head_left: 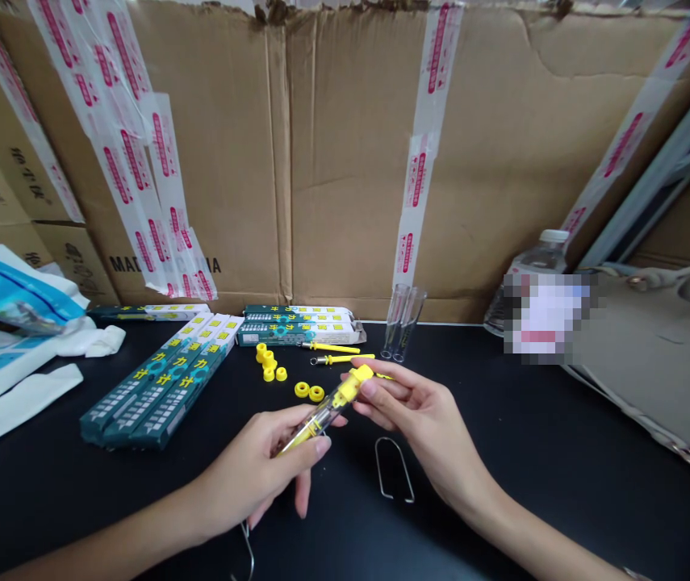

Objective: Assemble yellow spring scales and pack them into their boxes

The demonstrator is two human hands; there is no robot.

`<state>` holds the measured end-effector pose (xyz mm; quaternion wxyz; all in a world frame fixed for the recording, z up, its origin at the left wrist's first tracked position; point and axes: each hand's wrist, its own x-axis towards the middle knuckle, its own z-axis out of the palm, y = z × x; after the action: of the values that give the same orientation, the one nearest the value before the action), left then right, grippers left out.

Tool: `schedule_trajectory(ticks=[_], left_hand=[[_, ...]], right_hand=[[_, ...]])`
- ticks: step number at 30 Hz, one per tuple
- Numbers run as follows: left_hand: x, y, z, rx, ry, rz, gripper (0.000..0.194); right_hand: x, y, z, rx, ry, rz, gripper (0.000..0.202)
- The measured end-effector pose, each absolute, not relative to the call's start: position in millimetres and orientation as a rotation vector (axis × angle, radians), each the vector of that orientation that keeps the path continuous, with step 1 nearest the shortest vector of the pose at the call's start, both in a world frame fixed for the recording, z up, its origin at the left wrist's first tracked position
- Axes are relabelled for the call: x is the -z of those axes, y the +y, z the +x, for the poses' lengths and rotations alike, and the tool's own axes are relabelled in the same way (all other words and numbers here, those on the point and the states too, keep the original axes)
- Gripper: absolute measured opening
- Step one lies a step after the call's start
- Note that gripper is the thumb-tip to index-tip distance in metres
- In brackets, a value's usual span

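Observation:
A clear tube (324, 413) with yellow and metal parts inside lies tilted in my left hand (260, 464), whose fingers wrap round its lower part. At the tube's upper end is a yellow cap (361, 374), pinched between the thumb and fingers of my right hand (420, 411). A metal hook (248, 549) hangs below my left hand. Beyond the hands lie several yellow rings (302, 390) and yellow rods with metal ends (345, 359). A bent wire loop (394, 470) rests on the table under my right hand.
Green and white boxes (163, 379) lie at the left and back of the black table (478, 452). Two clear tubes (403, 323) stand near the cardboard wall (345, 161). A bottle (541, 257) and a beige bag (665, 347) are at the right, plastic packaging (18, 298) at the left.

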<state>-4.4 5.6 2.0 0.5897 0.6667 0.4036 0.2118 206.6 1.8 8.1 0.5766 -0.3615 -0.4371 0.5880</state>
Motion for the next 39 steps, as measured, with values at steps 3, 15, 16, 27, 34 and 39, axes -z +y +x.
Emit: schedule_trajectory(ticks=[3,15,16,27,34,39], left_hand=[[-3,7,-4,-0.486,0.942,1.53,0.059],[-16,10,-3,-0.475,0.886,1.415,0.064],[-15,11,-4,-0.489,0.878,1.398,0.066],[-16,15,-11,-0.328,0.799,1.458,0.047],[-23,17,-13,-0.431,0.786,1.41,0.046],[-18,20,-22,-0.496,0.85,1.331,0.06]], right_hand=[[-7,2,206,-1.351,-1.077,-0.875,0.041],[-35,19,254,-0.561,-2.041,-1.153,0.024],[-38,21,257,-0.562,-2.162,-1.142,0.023],[-31,21,255,-0.834,-2.568,-1.152,0.013],[-33,17,253,-0.85,-2.511,-1.123,0.012],[-44,14,256,-0.929,-2.385,-0.992,0.022]])
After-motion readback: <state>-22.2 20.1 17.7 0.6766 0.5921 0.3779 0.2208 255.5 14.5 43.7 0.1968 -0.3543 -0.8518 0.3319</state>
